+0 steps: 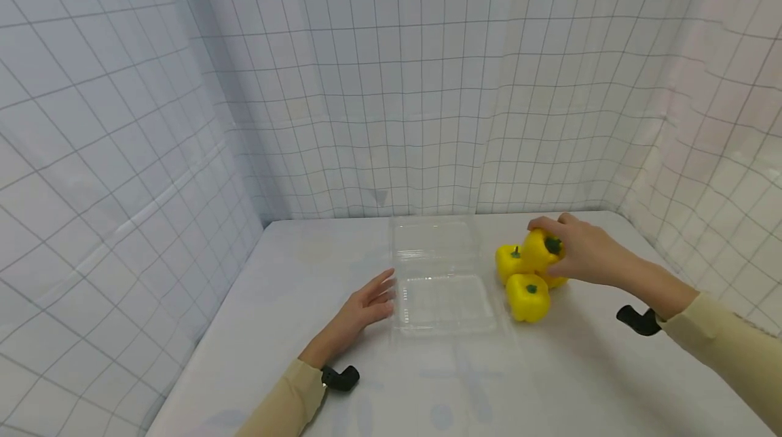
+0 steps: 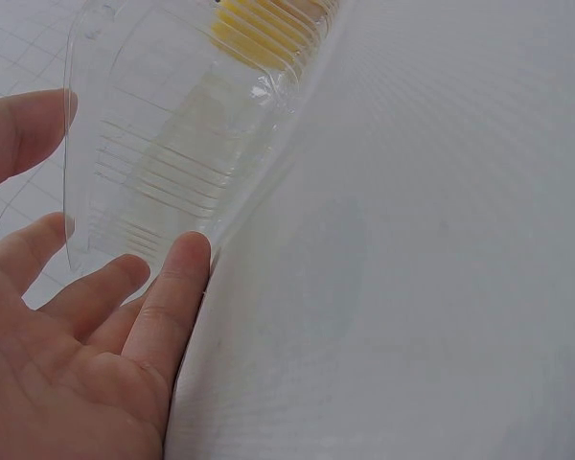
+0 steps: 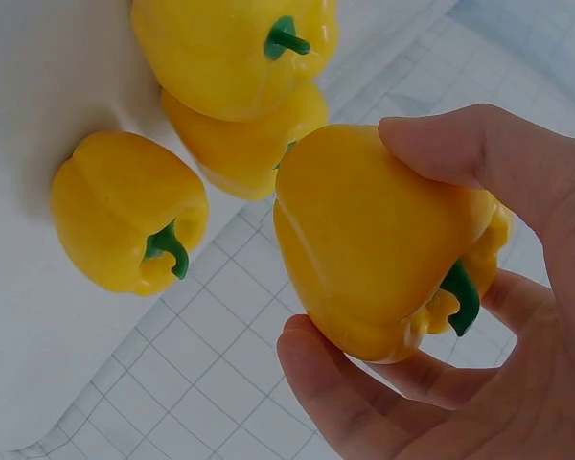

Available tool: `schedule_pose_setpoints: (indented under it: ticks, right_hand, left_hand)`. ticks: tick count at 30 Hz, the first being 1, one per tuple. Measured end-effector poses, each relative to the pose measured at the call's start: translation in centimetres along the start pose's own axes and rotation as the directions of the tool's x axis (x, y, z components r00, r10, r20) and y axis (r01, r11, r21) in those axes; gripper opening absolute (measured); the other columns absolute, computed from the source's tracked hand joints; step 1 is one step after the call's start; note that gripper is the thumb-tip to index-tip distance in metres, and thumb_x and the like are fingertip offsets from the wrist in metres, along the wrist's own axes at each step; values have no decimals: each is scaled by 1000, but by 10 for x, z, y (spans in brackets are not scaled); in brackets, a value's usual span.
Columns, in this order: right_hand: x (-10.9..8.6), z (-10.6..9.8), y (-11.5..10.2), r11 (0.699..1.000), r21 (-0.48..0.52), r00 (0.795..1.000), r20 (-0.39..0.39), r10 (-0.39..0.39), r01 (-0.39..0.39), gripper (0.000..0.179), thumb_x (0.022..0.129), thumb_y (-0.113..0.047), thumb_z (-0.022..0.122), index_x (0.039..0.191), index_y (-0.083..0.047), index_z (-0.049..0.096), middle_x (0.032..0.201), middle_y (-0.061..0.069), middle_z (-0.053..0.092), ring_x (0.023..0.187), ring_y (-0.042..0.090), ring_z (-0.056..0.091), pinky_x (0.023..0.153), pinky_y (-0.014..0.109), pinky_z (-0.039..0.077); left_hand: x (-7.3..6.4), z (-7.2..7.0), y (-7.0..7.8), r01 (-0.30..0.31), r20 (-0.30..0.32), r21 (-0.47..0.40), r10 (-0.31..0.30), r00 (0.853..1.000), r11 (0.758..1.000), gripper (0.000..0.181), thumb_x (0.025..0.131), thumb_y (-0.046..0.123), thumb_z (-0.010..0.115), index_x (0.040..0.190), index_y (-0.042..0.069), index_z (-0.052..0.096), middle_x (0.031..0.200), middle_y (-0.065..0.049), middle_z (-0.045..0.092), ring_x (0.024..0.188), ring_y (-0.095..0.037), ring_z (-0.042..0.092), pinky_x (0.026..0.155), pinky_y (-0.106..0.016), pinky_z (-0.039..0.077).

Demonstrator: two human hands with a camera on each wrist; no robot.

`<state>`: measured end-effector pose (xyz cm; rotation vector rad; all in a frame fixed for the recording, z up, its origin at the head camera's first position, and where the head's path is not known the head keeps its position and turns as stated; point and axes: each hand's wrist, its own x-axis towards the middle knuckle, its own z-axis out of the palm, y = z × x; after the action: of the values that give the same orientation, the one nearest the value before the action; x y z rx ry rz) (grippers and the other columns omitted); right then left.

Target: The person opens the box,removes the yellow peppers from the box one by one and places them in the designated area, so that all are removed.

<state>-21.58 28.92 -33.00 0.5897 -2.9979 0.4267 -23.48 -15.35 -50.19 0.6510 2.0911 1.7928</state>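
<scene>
My right hand (image 1: pixel 584 250) grips a yellow bell pepper (image 3: pixel 374 240) with a green stem, thumb on one side and fingers on the other. It is held above or against a small group of like peppers; one yellow pepper (image 1: pixel 528 298) sits nearest me, with another (image 1: pixel 508 262) behind it and a third partly hidden under the hand. A clear plastic clamshell box (image 1: pixel 449 305) lies opened flat, its lid (image 1: pixel 435 241) toward the back wall. At the box's left edge rests my left hand (image 1: pixel 360 308), fingers extended and touching or nearly touching the rim.
The peppers stand just right of the box on a white table (image 1: pixel 293 274). White grid-patterned curtains (image 1: pixel 391 84) enclose the table at the back and both sides. A dark camera mount is strapped to each wrist, below beige sleeves.
</scene>
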Motion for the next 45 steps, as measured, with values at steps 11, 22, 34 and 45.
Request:
schedule_pose_setpoints:
  ticks: [11,22,34,45]
  right_hand:
    - [-13,-1,15,1000,-12,1000,17,4,-4,70,71,-14,80,136,-17,56,105,15,56,74,23,53,59,31,48]
    - [-30,-2,23,1000,-12,998,54,25,-24,69,71,-17,83,135,-15,57,106,14,57,77,22,53,62,32,51]
    - [-41,10,33,999,0,993,104,53,-53,76,70,-20,84,139,-13,55,104,14,56,73,20,51,60,31,47]
    - [-45,34,52,998,35,987,151,52,-58,76,71,-25,86,140,-16,55,107,12,57,75,20,51,61,32,47]
  left_hand:
    - [1,-1,-1,8,0,-16,-8,1000,1000,69,102,15,59,161,31,25,164,-5,26,146,-22,33,114,-47,34]
    - [1,-1,-1,19,4,-2,-19,1000,1000,70,103,18,59,162,30,23,163,0,28,146,-19,34,114,-45,36]
    - [2,-2,-2,14,-1,22,-14,1000,1000,69,103,19,60,161,34,25,162,1,29,145,-18,35,113,-44,37]
    - [2,-2,-1,11,-3,25,-11,1000,1000,69,103,18,58,162,29,23,163,-4,28,146,-22,35,113,-45,37]
